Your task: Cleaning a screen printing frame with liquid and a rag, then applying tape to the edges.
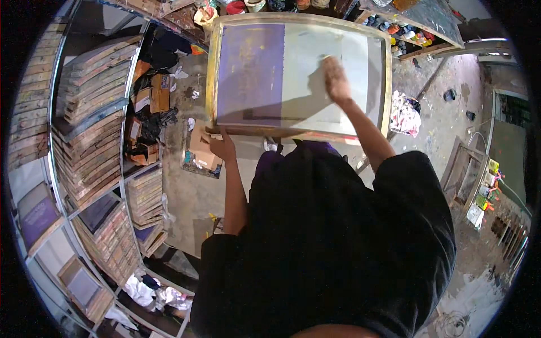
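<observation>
A large wooden screen-printing frame (385, 84) is tilted in front of me, its mesh purple on the left and pale grey across the middle and right. At its near left corner my left hand (224, 147) is closed round the lower rail; part of the grip is hidden. My right hand (336, 81) lies over the pale part of the mesh, right of centre. Its fingers are held together and slightly blurred, with a small pale-yellow bit at their tips that I cannot make out. The hand casts a shadow on the mesh to its left.
On the left, metal racks hold stacks of wooden frames (93, 152). A cardboard box (204, 147) sits on the floor beside my left hand. Paint tubs (236, 7) line the far edge, with a shelf of bottles (394, 34) at far right. Stained cloth (406, 114) lies right of the frame.
</observation>
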The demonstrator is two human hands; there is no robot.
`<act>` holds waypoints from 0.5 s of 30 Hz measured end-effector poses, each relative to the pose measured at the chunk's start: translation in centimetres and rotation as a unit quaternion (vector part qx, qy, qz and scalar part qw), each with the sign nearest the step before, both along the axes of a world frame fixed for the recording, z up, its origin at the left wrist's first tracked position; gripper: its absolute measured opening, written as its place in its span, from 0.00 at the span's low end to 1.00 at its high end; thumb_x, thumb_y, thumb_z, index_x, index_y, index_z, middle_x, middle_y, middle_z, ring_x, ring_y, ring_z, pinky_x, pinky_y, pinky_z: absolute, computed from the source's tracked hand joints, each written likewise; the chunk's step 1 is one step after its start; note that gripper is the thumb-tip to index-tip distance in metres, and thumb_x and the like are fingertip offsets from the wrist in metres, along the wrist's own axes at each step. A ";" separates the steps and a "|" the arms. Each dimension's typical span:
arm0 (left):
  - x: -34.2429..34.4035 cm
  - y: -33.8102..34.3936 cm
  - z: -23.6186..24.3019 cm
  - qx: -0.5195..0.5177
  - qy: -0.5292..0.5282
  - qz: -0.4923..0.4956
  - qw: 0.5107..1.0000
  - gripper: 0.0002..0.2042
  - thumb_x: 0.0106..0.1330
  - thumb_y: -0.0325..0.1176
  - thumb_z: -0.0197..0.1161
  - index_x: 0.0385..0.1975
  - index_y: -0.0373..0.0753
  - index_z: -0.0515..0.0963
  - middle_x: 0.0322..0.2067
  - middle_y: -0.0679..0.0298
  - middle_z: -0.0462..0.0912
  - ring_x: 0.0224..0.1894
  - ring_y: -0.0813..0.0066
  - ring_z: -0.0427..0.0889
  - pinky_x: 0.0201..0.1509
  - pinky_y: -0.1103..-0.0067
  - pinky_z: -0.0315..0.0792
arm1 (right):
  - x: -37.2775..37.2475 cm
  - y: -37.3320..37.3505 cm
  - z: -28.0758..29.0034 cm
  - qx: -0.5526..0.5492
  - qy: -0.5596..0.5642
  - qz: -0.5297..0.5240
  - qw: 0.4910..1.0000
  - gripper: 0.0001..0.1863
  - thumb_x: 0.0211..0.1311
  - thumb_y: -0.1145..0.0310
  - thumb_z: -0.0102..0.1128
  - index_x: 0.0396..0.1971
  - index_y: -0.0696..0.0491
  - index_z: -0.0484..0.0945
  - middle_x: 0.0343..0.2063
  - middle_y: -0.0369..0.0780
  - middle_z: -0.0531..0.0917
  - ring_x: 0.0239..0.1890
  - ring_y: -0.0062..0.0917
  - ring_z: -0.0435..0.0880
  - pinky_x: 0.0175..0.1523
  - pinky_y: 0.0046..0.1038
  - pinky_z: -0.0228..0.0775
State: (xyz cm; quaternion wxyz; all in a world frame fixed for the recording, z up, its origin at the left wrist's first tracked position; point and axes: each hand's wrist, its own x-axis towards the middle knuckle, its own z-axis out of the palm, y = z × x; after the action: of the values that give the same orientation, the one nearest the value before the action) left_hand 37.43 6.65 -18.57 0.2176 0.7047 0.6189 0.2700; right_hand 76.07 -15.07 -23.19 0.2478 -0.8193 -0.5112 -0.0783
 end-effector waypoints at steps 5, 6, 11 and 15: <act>-4.6 4.4 0.4 -0.057 -0.059 -0.153 0.985 0.26 0.61 0.38 0.68 0.56 0.33 0.71 0.49 0.51 0.70 0.44 0.58 0.77 0.48 0.68 0.74 | 4.5 6.6 -1.4 0.021 0.013 -0.172 0.985 0.30 0.66 0.71 0.42 0.68 0.59 0.55 0.67 0.54 0.60 0.71 0.49 0.54 0.70 0.48 0.49; -4.5 4.9 0.7 -0.076 -0.075 -0.172 0.979 0.23 0.61 0.36 0.69 0.53 0.35 0.73 0.46 0.54 0.71 0.41 0.63 0.78 0.46 0.70 0.75 | 5.2 8.5 -1.4 0.023 0.008 -0.173 0.985 0.30 0.66 0.71 0.42 0.68 0.59 0.55 0.67 0.54 0.60 0.71 0.49 0.54 0.70 0.48 0.49; -4.6 5.6 0.9 -0.062 -0.152 -0.230 0.959 0.18 0.62 0.31 0.67 0.50 0.37 0.74 0.38 0.58 0.70 0.34 0.69 0.75 0.41 0.76 0.74 | -1.4 15.7 -3.5 0.015 0.022 0.020 0.999 0.33 0.64 0.71 0.38 0.70 0.57 0.52 0.72 0.49 0.52 0.75 0.42 0.46 0.75 0.46 0.39; -6.2 6.4 -0.6 -0.010 -0.156 -0.222 0.962 0.15 0.63 0.30 0.65 0.49 0.36 0.75 0.37 0.59 0.71 0.34 0.67 0.74 0.40 0.75 0.73 | -19.2 15.4 -1.3 -0.160 0.079 0.205 0.962 0.34 0.59 0.75 0.49 0.68 0.48 0.61 0.72 0.39 0.55 0.75 0.33 0.48 0.76 0.39 0.39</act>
State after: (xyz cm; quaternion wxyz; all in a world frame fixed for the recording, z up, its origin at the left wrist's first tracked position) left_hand 31.19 13.03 -19.14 0.3733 0.7713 0.4080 0.3150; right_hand 56.87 0.30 -24.54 0.1641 -0.7295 -0.6527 0.1219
